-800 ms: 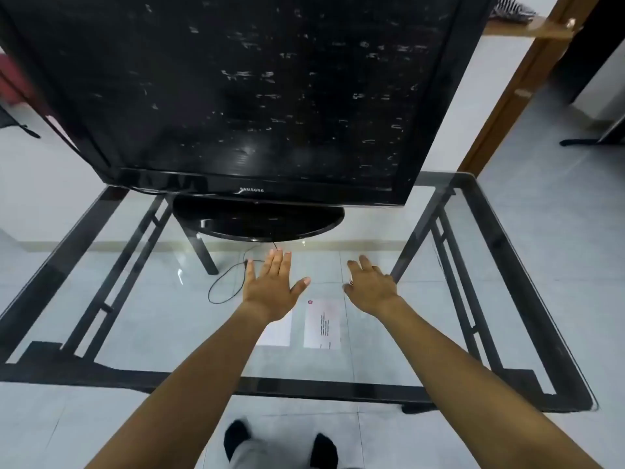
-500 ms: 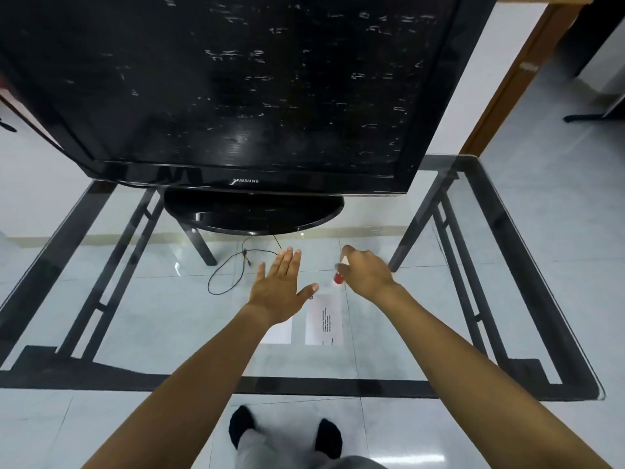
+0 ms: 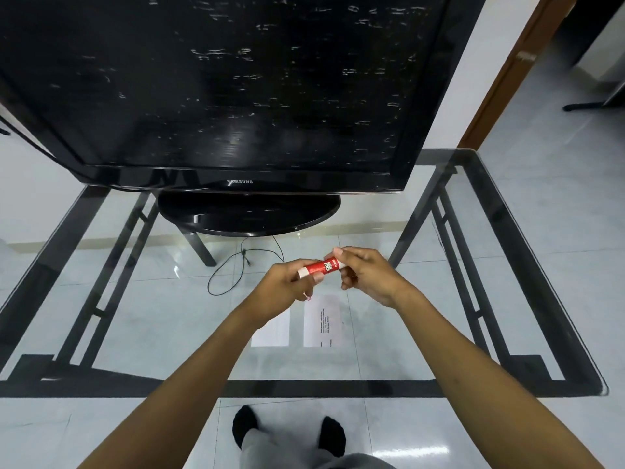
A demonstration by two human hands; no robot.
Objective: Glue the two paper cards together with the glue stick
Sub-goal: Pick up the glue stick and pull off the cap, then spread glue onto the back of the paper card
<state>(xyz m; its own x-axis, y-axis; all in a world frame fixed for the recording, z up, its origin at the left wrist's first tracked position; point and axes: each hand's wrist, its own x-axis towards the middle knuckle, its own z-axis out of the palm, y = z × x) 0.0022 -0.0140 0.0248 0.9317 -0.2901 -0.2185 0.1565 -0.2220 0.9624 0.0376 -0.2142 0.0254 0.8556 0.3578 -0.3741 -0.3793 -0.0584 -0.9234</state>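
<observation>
Above a glass worktop [image 3: 507, 265], in front of a dark television [image 3: 236, 89], a person holds a red glue stick [image 3: 321, 267] between both hands, clear of the surface. The left hand [image 3: 287, 286] closes on its pale near-left end; the right hand [image 3: 365, 275] pinches the far-right end. The stick lies nearly level, its long axis running left to right and rising slightly toward the right. Which end carries the cap cannot be told. Uncapping looks like the step in hand: it calls for a straight pull along that axis, one hand steadying the barrel. Below, two paper cards [image 3: 323, 321] lie side by side, just apart, long edges running near to far.
</observation>
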